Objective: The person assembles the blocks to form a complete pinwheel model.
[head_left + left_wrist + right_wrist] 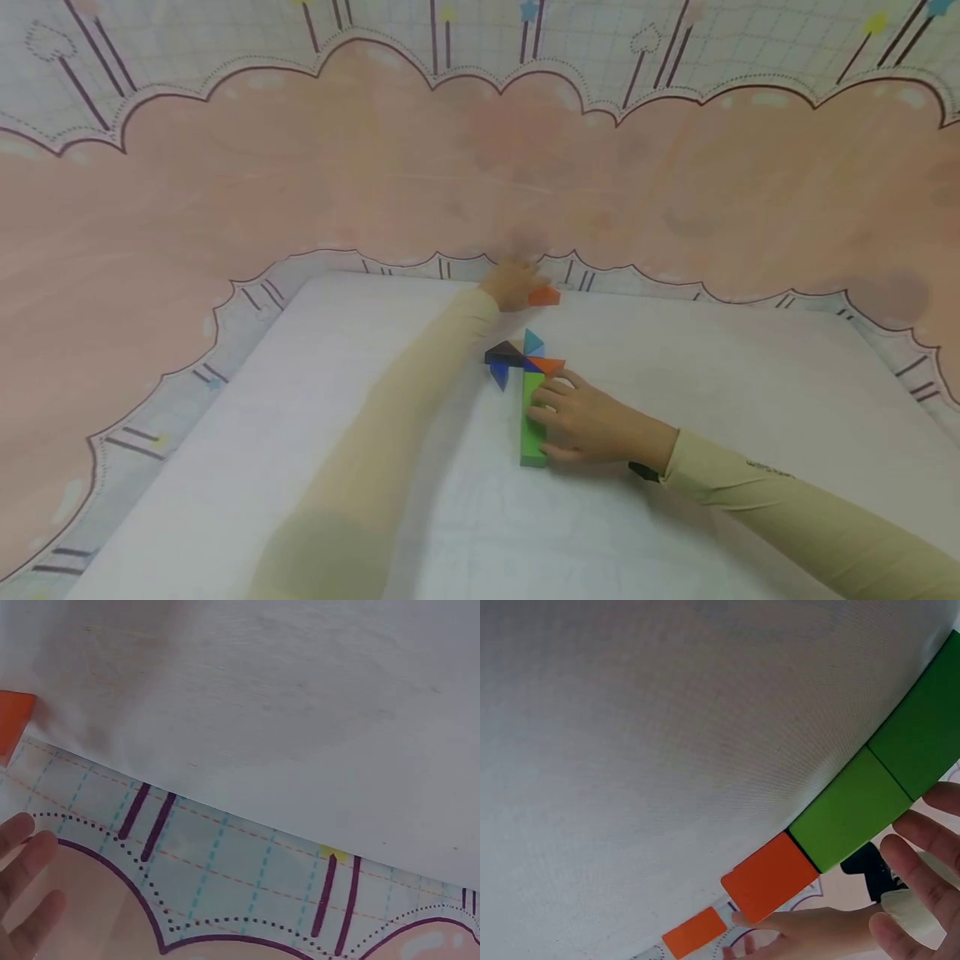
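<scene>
A green block (533, 425) lies lengthwise on the white surface. My right hand (588, 419) rests along its right side with spread, loosely bent fingers; the right wrist view shows the fingertips (911, 851) beside two green faces (851, 810). Above the block's far end, pieces form a pinwheel-like cluster: a black piece (505, 354), a blue piece (498, 375), light blue triangles (533, 342) and an orange triangle (549, 365). Farther back, my left hand (516, 284) is next to a separate orange block (545, 297). Its visible fingers (34, 877) are extended, apart from that block in the left wrist view.
The white tabletop (720, 375) has a far edge just behind the left hand. Beyond it lies a pink and pale patterned cloth (450, 167). A small dark object (643, 472) shows under the right wrist.
</scene>
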`<state>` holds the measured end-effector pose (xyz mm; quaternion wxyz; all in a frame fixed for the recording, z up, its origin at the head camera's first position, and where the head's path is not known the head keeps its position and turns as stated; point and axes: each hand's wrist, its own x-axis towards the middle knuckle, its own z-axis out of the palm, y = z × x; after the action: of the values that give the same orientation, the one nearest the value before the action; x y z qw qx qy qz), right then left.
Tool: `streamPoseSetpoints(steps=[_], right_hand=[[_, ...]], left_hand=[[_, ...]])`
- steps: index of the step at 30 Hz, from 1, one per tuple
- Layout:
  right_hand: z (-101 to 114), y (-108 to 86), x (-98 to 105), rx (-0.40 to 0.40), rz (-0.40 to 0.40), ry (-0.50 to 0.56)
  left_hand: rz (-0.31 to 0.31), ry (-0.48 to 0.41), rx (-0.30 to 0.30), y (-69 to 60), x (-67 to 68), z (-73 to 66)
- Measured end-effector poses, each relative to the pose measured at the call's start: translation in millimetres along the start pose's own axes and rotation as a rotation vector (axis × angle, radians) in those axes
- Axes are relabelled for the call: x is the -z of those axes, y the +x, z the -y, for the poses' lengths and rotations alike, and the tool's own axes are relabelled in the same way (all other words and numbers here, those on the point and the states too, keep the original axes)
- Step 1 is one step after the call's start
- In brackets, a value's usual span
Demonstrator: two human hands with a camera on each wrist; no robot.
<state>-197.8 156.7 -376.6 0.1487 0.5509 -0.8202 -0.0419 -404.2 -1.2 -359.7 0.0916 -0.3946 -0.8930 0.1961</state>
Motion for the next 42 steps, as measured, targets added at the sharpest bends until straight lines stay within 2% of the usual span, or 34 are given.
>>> streamPoseSetpoints(steps=[8,15,20,21,23,24,28,31,33,35,38,42], right_hand=[[0,0.7,-1,0.021,-0.02,-0.016],[-1,0.3,-2,0.013,-0.007,-0.002],[-1,-0.6,-3,0.005,0.009,-0.004],[-1,-0.8,-3,0.004,0.009,-0.005],[-1,-1.4,-3,0.002,0.011,-0.006],[-1,-1.5,-3,-0.001,0.015,-0.003],[0,-1.7,-2,-0.015,0.037,0.009],[0,-1.8,-2,-0.018,0.044,0.004],[0,-1.7,-2,-0.016,0.044,-0.002],[0,-1.5,-2,-0.014,0.042,-0.005],[1,-1.2,0,-0.015,0.044,-0.004],[2,-1.0,1,-0.016,0.046,-0.003]], left_hand=[[0.024,0.084,-0.005,10.8,-2.9,-3.5],[0.024,0.16,-0.024,12.5,-3.2,-2.7],[0.018,0.108,-0.038,5.9,-2.7,1.3],[0.018,0.074,-0.038,3.8,-2.1,2.3],[0.036,-0.119,0.023,-1.3,-1.5,5.0],[0.042,-0.184,0.04,-4.3,-0.3,6.4],[0.047,-0.658,0.246,-16.3,-2.2,14.5],[0.051,-0.812,0.346,-27.3,-5.3,21.7],[0.077,-0.849,0.38,-34.9,-6.6,26.7],[0.098,-0.837,0.394,-42.7,-9.2,31.3],[0.141,-0.727,0.337,-54.1,-13.4,37.5],[0.156,-0.371,0.115,-71.4,-18.4,41.9]])
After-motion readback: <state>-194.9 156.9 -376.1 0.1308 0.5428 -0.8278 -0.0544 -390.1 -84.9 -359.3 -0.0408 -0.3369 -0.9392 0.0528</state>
